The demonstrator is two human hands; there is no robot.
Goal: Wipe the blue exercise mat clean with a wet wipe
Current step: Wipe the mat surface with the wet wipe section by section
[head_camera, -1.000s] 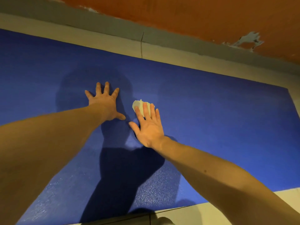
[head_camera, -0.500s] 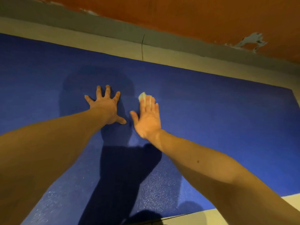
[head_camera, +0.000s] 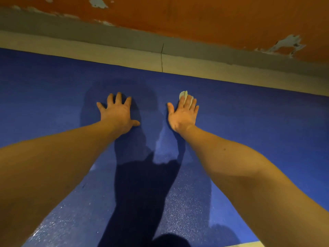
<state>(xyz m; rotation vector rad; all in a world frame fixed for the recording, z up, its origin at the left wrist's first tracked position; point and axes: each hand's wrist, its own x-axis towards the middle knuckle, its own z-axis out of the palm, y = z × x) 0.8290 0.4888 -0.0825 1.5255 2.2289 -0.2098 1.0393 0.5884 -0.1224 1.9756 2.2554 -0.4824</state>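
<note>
The left hand (head_camera: 117, 113) lies flat on the textured blue foam exercise mat (head_camera: 258, 122), palm down and fingers splayed wide. Just to its right, the right hand (head_camera: 183, 115) also lies flat with its fingers straight and close together, pressing a crumpled white wet wipe (head_camera: 183, 95) onto the mat so that only the wipe's far edge shows past the fingertips. The mat spreads across a pale tiled floor (head_camera: 124, 56), its far edge running alongside a grey skirting strip (head_camera: 106, 35) under an orange wall with peeling paint (head_camera: 213, 18)
</note>
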